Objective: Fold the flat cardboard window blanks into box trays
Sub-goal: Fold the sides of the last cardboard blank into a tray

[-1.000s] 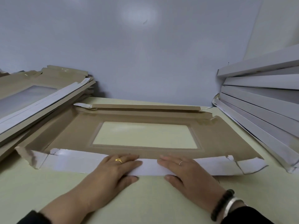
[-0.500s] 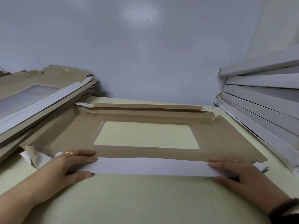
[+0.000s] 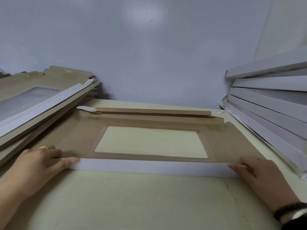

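Note:
A brown cardboard window blank (image 3: 232,143) lies flat on the pale table, its clear window in the middle. Its near flap (image 3: 152,167), white on the outside, stands folded up along the front edge. My left hand (image 3: 41,163) grips the flap's left end, thumb on the white face and fingers curled over onto the brown inside. My right hand (image 3: 259,173) holds the right end the same way. The far flap (image 3: 152,111) is also folded up along the back edge.
A slanted pile of flat blanks (image 3: 41,100) leans at the left. A stack of folded white trays (image 3: 272,103) fills the right side. A blue-grey wall (image 3: 149,55) closes the back. The pale table (image 3: 149,201) stretches toward me.
Both hands slid outward from the middle of the near flap to its two ends. The flap has risen from lying low to standing upright, and its corner tabs have tucked out of sight.

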The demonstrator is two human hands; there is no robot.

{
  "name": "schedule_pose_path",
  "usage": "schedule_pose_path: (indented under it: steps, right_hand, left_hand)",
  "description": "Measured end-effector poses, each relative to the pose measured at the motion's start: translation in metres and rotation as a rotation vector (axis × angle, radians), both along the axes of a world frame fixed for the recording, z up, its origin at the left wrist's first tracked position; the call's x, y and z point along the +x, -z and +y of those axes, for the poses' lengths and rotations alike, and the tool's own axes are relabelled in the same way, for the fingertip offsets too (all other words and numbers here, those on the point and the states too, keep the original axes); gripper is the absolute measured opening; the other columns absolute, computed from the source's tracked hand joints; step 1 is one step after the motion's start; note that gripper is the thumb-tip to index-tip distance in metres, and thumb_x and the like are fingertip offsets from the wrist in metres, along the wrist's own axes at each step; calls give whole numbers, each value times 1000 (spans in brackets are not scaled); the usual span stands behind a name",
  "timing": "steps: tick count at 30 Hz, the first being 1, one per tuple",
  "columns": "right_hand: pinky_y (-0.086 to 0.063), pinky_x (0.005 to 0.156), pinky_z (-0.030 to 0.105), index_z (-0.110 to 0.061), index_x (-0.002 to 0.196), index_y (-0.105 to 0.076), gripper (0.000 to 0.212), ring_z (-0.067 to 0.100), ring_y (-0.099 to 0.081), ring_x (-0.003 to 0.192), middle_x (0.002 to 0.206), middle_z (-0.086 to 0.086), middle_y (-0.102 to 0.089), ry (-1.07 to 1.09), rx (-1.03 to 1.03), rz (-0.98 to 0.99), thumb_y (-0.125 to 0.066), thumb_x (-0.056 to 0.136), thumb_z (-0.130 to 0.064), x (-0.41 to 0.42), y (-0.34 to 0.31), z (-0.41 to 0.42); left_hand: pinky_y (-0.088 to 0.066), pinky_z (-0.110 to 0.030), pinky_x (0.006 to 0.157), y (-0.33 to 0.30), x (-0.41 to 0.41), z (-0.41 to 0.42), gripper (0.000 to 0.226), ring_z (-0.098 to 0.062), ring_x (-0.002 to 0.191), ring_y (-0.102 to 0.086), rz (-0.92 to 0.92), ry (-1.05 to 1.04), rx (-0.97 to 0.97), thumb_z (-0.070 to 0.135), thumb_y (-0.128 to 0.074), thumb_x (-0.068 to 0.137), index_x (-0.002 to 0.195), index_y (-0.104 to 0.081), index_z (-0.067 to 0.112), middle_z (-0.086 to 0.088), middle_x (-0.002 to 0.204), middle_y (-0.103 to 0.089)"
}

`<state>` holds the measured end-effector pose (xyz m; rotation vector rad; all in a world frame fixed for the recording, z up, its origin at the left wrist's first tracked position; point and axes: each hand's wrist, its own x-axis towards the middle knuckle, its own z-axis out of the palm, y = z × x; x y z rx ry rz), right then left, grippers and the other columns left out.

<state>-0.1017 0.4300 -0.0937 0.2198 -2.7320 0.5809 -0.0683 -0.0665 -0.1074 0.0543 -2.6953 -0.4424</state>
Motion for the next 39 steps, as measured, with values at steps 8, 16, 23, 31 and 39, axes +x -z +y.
schedule_pose_path:
  steps: [8, 16, 23, 31, 39]
  right_hand:
    - [-39, 70, 36, -24, 64, -54, 22, 20, -53, 72, 69, -4, -60, 75, 3, -62, -71, 76, -31, -14, 1, -8]
    - [-37, 95, 34, -17, 112, -62, 25, 21, -52, 108, 114, 1, -60, -8, 81, -136, -61, 87, -19, -20, 6, -13]
    - [-4, 111, 15, -35, 144, -18, 49, -4, -15, 137, 151, -19, -17, -428, 280, -110, -28, 99, -18, -8, 11, -92]
    - [6, 110, 14, -39, 143, -15, 44, -8, 0, 138, 147, -29, -3, -471, 273, -178, -24, 100, -36, -16, 21, -91]
    - [-17, 108, 15, -25, 134, -45, 38, 5, -33, 132, 142, -11, -39, -209, 132, -212, -44, 96, -29, -21, 11, -18]
  left_hand:
    - [-44, -37, 70, -6, -16, 16, 57, -18, 65, -56, -132, -235, 96, 87, -48, 50, 61, -55, 31, 7, 62, -58]
    - [-25, -37, 101, -9, -16, 49, 35, -25, 121, -44, -182, -147, -76, 25, -61, 87, 121, -58, 30, 0, 126, -53]
    - [2, -26, 114, 2, -12, 144, 45, -3, 142, -6, -214, 294, -81, 39, -33, 98, 140, -21, 46, 18, 152, -15]
    - [10, -34, 113, 6, -17, 144, 69, -5, 142, 11, -390, 141, -177, 70, -3, 77, 143, -5, 49, 23, 153, 5]
    - [-4, -38, 113, 1, -21, 68, 54, -15, 144, 0, -478, -200, -63, 60, -17, 92, 143, -9, 46, 12, 156, -2]
